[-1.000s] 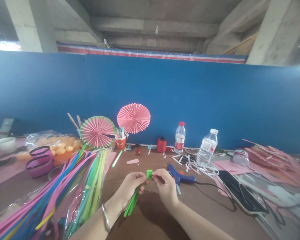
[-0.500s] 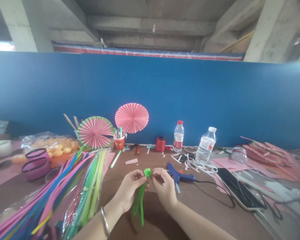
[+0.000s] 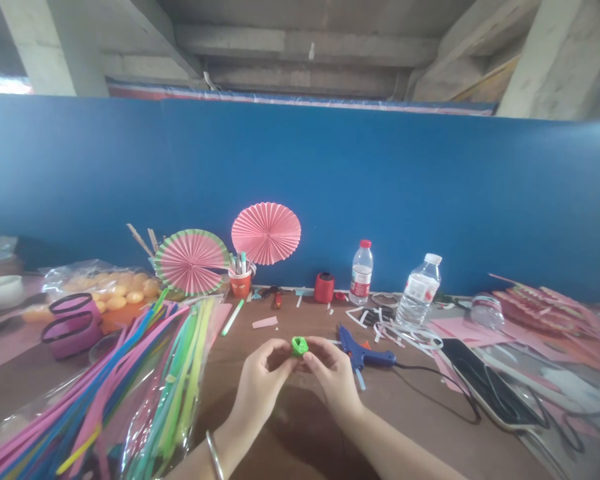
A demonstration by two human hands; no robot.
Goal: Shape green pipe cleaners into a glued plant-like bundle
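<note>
Between the fingertips of both hands is a small bright green bundle of pipe cleaners (image 3: 299,345), coiled into a rounded knot at the top. My left hand (image 3: 267,373) pinches its left side with thumb and fingers. On the other side, my right hand (image 3: 334,373) is closed on it too, thumb toward me. Any strands below the knot are hidden from view. A blue glue gun (image 3: 365,352) lies on the brown table just right of my right hand.
Bagged colourful pipe cleaners (image 3: 145,393) cover the table's left. Pink paper fans (image 3: 266,233) and a pen cup (image 3: 241,283) stand behind. Two water bottles (image 3: 361,273), red thread (image 3: 324,288), a phone (image 3: 490,383) and the glue gun's cable lie to the right.
The green strands that hung below my fingers no longer show. The knot has turned, its coiled top now facing up, and both hands have closed in around it.
</note>
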